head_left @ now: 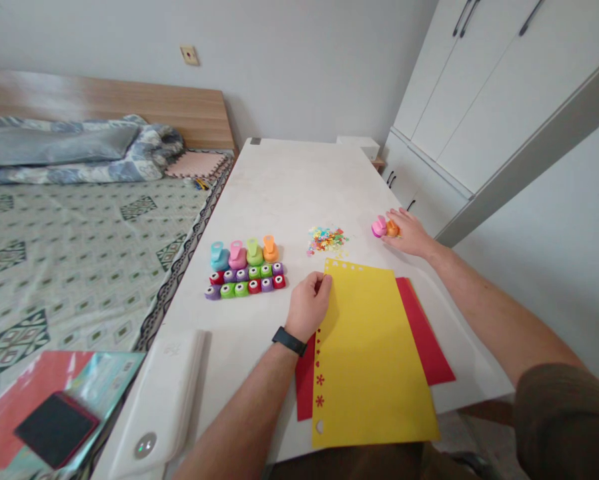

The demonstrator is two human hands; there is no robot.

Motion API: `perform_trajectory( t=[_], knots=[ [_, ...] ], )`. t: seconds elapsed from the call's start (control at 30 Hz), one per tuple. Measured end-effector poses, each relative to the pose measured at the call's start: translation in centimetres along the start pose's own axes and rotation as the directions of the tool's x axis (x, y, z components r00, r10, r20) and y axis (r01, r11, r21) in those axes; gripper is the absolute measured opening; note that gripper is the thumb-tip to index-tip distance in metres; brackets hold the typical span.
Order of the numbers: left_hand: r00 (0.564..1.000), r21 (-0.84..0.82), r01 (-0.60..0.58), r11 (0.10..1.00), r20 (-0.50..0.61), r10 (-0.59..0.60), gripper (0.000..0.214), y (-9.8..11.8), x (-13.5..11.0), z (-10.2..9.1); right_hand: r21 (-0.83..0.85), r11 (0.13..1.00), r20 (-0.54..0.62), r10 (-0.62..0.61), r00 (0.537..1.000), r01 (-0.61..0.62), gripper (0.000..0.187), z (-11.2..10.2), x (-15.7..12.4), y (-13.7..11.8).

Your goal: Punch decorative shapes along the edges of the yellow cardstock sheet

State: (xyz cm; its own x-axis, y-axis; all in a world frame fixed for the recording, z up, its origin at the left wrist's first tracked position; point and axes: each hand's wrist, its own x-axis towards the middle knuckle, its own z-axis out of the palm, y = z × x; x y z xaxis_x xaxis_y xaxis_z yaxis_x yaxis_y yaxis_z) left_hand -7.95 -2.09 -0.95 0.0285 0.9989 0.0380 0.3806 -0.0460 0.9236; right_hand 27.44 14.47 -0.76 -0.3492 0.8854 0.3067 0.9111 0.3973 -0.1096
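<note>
You're at a white table (284, 187) running away from you, with a patterned bed (79, 267) along its left side and white cupboards (479, 100) at the upper right of the frame. Your left hand (308, 307), a black watch (288, 341) on its wrist, is closed in a narrow pinch at the left edge of a yellow paper sheet (374, 360), near the sheet's far corner. That sheet lies in the lower middle of the frame, its long axis running from the near table edge toward the far end, tilted slightly. Small holes mark its far edge, and cut flower and heart shapes run down its left side. A red paper sheet (429, 333) shows beneath it on both sides. Your left hand is the nearer one to the yellow sheet. Your right hand (409, 233) lies open, fingers spread, against an orange craft punch (392, 229), with a pink craft punch (379, 227) just beyond it. Paper bits (325, 240) sit between your hands, and rows of more punches (244, 267) stand left of the sheet.
</note>
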Motion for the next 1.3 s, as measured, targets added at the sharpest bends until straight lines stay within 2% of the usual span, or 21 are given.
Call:
perform_trajectory(
  t=[0.23, 0.53, 0.83, 1.3],
  knots=[
    [1.0, 0.009, 0.014, 1.0, 0.007, -0.014, 0.033, -0.1, 0.0, 0.0, 0.011, 1.0, -0.006, -0.005, 1.0, 0.005, 0.067, 1.2, 0.2, -0.1],
    [1.0, 0.003, -0.003, 1.0, -0.002, 0.003, 0.033, -0.2, 0.0, 0.0, 0.021, 1.0, -0.037, 0.015, 0.999, -0.014, 0.061, 1.0, 0.0, 0.0],
    [1.0, 0.002, -0.005, 1.0, -0.003, 0.005, 0.032, -0.2, 0.0, 0.0, 0.033, 0.998, -0.068, 0.059, 0.996, -0.056, 0.042, 1.2, 1.0, -0.5],
    [1.0, 0.014, 0.001, 1.0, 0.0, -0.001, 0.033, -0.1, 0.0, 0.0, 0.006, 0.997, -0.085, 0.076, 0.994, -0.075, 0.049, 1.4, 1.1, -0.4]
  ],
)
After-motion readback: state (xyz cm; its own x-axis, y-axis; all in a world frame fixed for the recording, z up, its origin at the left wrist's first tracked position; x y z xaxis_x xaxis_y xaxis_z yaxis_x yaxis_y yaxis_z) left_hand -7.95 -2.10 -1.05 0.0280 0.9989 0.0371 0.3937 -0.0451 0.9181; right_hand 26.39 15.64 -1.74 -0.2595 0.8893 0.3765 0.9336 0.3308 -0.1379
